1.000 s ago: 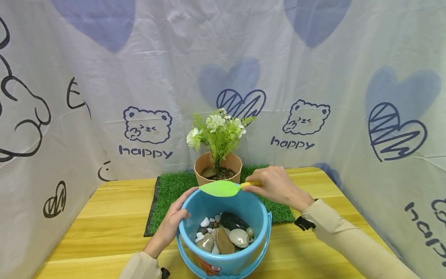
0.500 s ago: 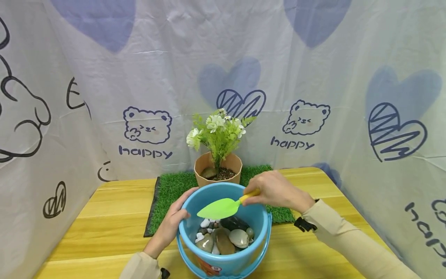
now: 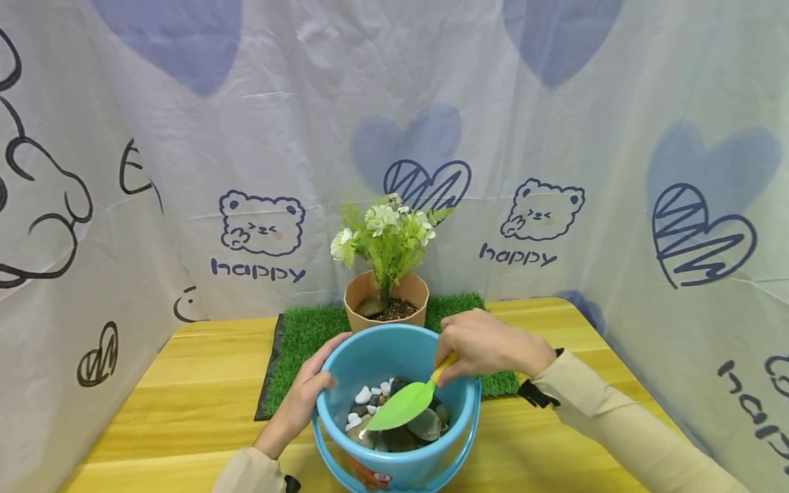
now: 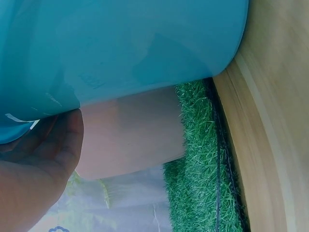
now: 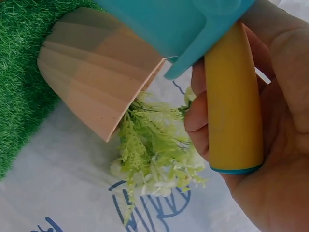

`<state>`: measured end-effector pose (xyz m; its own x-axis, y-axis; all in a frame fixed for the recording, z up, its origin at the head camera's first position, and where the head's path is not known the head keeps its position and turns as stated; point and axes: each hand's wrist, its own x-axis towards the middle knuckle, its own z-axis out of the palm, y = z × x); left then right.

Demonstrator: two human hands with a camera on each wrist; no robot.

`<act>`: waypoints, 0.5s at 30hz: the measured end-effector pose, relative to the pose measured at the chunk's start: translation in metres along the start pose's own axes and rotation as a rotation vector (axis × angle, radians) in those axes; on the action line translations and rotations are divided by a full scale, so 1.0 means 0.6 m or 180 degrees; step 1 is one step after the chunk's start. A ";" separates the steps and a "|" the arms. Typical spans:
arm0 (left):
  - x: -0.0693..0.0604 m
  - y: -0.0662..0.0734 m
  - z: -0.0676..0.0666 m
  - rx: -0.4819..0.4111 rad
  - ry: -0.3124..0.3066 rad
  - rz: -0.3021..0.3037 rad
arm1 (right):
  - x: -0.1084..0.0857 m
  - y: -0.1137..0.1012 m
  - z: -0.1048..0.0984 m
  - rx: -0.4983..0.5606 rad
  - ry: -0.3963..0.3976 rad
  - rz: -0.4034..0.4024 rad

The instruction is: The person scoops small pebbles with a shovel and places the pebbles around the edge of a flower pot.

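A blue bucket (image 3: 394, 335) stands upright, its floor covered with stones: several white pebbles (image 3: 364, 395), dark ones and larger smooth ones (image 3: 425, 426). At its left side my left hand (image 3: 303, 394) holds the rim, thumb over the edge and fingers along the outside. My right hand (image 3: 487, 346) grips the yellow handle (image 5: 232, 104) of a toy trowel (image 3: 403, 405) above the bucket's right rim. The trowel's green blade points down and left inside the bucket, over the stones. Whether it touches them, I cannot tell.
Behind the bucket, a tan flowerpot (image 3: 385, 318) with white flowers (image 3: 381, 219), soil and a stone stands on a green turf mat (image 3: 308, 335). The mat lies on a yellow wooden table (image 3: 203, 383). A printed cloth (image 3: 382, 82) hangs behind and at both sides.
My right hand has lowered the trowel from above the bucket's far rim into the bucket, tilting its blade downward. My left hand keeps its place on the rim.
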<state>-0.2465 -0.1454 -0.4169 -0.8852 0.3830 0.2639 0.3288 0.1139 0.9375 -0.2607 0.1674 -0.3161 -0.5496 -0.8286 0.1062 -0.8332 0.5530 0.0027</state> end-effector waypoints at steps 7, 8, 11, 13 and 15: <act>0.002 -0.001 0.000 0.0022 0.0011 0.0005 | 0.005 -0.010 -0.004 -0.0014 -0.0220 0.0015; 0.002 -0.002 0.000 0.0025 0.0011 0.0006 | 0.007 -0.011 -0.004 -0.0028 -0.0240 0.0003; 0.003 -0.002 0.000 0.0029 0.0015 0.0012 | 0.012 -0.017 -0.003 -0.0095 -0.0285 -0.0064; 0.003 -0.002 0.000 0.0027 0.0014 0.0015 | 0.015 -0.022 -0.002 -0.0135 -0.0318 -0.0097; 0.002 -0.003 0.001 0.0029 0.0014 0.0021 | 0.018 -0.026 0.000 -0.0161 -0.0343 -0.0108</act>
<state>-0.2482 -0.1447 -0.4181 -0.8845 0.3798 0.2710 0.3375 0.1199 0.9336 -0.2537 0.1495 -0.3150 -0.5268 -0.8500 -0.0021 -0.8488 0.5259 0.0547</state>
